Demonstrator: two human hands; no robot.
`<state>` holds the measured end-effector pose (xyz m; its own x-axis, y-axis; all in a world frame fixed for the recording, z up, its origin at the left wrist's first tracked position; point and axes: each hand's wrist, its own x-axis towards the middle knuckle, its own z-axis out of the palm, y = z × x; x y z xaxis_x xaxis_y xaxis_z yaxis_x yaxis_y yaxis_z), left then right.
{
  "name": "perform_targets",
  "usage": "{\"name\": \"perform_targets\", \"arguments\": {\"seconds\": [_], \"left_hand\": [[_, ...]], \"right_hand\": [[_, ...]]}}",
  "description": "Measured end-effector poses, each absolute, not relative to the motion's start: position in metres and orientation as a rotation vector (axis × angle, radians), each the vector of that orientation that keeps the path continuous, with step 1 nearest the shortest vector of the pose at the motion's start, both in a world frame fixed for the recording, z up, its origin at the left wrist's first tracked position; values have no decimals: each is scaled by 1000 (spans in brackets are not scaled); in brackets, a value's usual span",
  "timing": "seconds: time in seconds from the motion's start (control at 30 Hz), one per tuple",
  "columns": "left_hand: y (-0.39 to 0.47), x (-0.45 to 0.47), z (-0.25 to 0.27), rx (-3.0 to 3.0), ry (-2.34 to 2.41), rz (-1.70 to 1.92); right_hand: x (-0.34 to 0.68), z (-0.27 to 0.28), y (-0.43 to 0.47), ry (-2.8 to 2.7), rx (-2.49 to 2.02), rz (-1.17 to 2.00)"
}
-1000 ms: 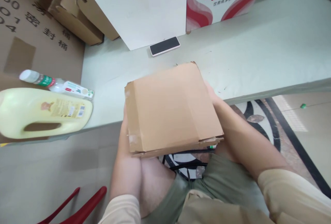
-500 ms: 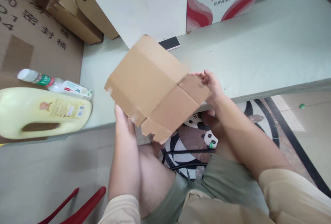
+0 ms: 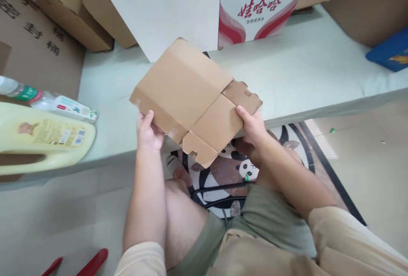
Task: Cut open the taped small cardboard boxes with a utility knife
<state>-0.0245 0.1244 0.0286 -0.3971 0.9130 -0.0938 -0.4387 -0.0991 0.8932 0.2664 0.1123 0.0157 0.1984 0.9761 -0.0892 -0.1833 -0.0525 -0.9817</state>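
A flattened brown cardboard box (image 3: 188,85), creased into panels with notched flaps, is held up over the table's front edge. My left hand (image 3: 149,130) grips its lower left edge, the thumb on top and the other fingers mostly hidden beneath. At the near right side, my right hand (image 3: 251,125) pinches the board beside a flap, thumb on the upper face. The board tilts, its far corner pointing away from me. A dark phone (image 3: 206,54) lies on the table, almost wholly covered by the cardboard.
A white box (image 3: 172,17) and a red-and-white carton (image 3: 258,17) stand behind. Folded cardboard boxes (image 3: 86,21) are at back left. A clear bottle (image 3: 47,99) and a pale yellow jug (image 3: 47,136) lie at left. A blue package (image 3: 390,51) sits far right.
My right hand has shifted from the outer flap to the near edge, its thumb now on top. The left thumb now shows on the board. The view has swung right.
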Motion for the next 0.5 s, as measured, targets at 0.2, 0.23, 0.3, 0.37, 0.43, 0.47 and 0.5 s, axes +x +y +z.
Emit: {"name": "perform_targets", "arguments": {"seconds": [0.2,0.23,0.3,0.37,0.43,0.47,0.5], "left_hand": [[123,0,32,588,1082,1443],[122,3,35,574,1085,1379],[120,7,41,556,1094,1297],[118,6,45,559,1100,1282],[118,5,47,565,1109,1295],[118,4,47,566,1116,1299],[119,3,47,565,1125,1300]], "right_hand": [[300,27,51,-808,-1421,1257],[309,32,45,-746,-1419,1198],[334,42,37,-643,-1395,1026],[366,53,35,-599,-1402,771],[404,64,37,-590,-1456,483],[425,68,41,-621,-1514,406],[447,73,46,-692,-1600,395]]}}
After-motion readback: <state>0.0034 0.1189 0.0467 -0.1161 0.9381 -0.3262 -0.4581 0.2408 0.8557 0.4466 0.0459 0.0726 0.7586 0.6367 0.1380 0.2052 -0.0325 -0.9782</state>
